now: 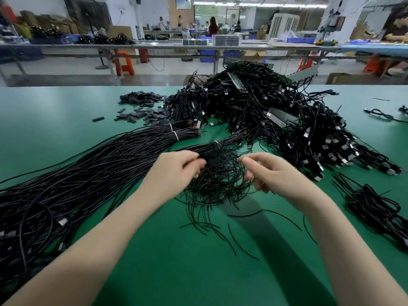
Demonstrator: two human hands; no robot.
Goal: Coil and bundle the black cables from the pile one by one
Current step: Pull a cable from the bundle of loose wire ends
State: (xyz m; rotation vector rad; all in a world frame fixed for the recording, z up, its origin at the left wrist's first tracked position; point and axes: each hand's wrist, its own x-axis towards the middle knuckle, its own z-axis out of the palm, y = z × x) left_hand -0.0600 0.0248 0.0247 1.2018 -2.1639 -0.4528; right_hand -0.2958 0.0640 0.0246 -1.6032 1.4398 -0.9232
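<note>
On the green table [66, 120], a tangle of thin black ties [217, 182] is gripped by the left hand [176, 168]; one strand is pinched by the right hand [268, 171]. Neighbouring strands may be dragged along, as the black cables [95, 171] lie touching.

A single wide-angle view from the person's head looks forward and down, close over the green surface [66, 129]. Both forearms enter from 6 o'clock; other workbenches [154, 44] stretch far off toward 12 o'clock.
</note>
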